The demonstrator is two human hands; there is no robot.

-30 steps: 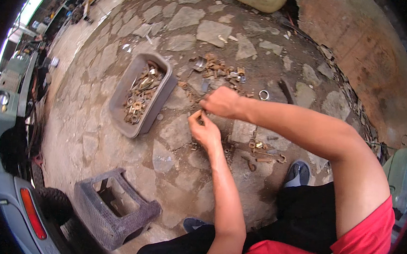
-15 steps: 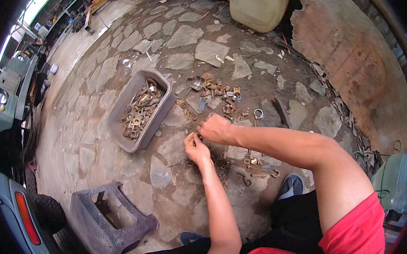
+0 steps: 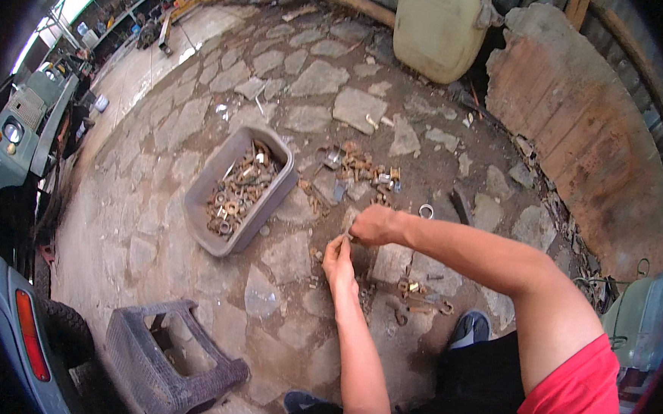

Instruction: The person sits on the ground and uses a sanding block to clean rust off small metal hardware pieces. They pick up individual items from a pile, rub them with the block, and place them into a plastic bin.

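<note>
Metal, most likely, if a part sits in the pinch: left hand [image 3: 339, 261] and right hand [image 3: 377, 224] meet fingertip to fingertip, both narrowed, fingers curled in. Can't tell what's between them, or whether each has hold of it; knuckles hide it and it's too small. If it matches the bits around, expect small, stiff, heavy for its size, gritty rather than slick, hard to break. Hold by thumb and fingertip across the flats or outer rim; bolts mid-shank, off the threads. Nearest loose stuff: scrap heap [image 3: 358, 165] just beyond the hands, rusty brown with some grey, jumbled, edges may be sharp. Right of it, ring [image 3: 426, 210], lies flat, looks smooth, so likely slipperier; take by the band. Dark bar [image 3: 462, 207] beside that, stiff, grab mid-length. Nearer the body, small group of parts [image 3: 415, 288], with hook [image 3: 401, 316] at its near edge; take that by the straight end. Left of the hands, grey tub [image 3: 264, 212] with mixed hardware [image 3: 234, 190] inside; tub itself probably heavy loaded, lift by both rims. Further out: stool [image 3: 222, 375] lower left, jerrycan [image 3: 438, 33] and rusty sheet [image 3: 578, 139] at the back.
</note>
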